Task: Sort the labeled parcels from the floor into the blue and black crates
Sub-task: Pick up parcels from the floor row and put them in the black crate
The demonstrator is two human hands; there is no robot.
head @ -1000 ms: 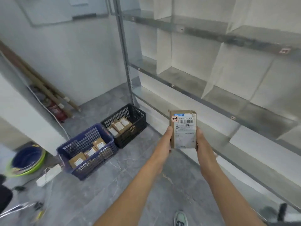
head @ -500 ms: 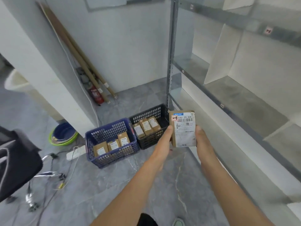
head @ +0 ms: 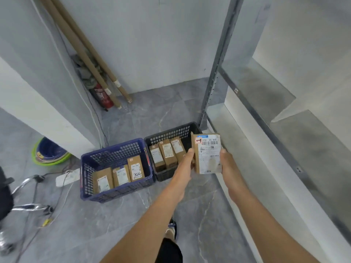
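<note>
Both hands hold a small brown parcel [head: 208, 153] upright, its white label facing me. My left hand [head: 185, 164] grips its left edge and my right hand [head: 228, 165] grips its right edge. The parcel hangs just in front of the black crate [head: 167, 134], over that crate's right end. Three labeled parcels stand inside the black crate. To its left sits the blue crate [head: 114, 150], also with three labeled parcels [head: 121, 175] standing in it.
Metal shelving [head: 266, 114] runs along the right. Cardboard tubes [head: 89, 52] and a red fire extinguisher [head: 102, 97] lean in the far corner. A white pillar, stacked basins [head: 50, 154], a power strip [head: 66, 178] with cables and a chair base lie to the left.
The view has swung left and closer to the crates, which now sit near the middle. Both hands still hold the parcel; it now overlaps the black crate's right end.
</note>
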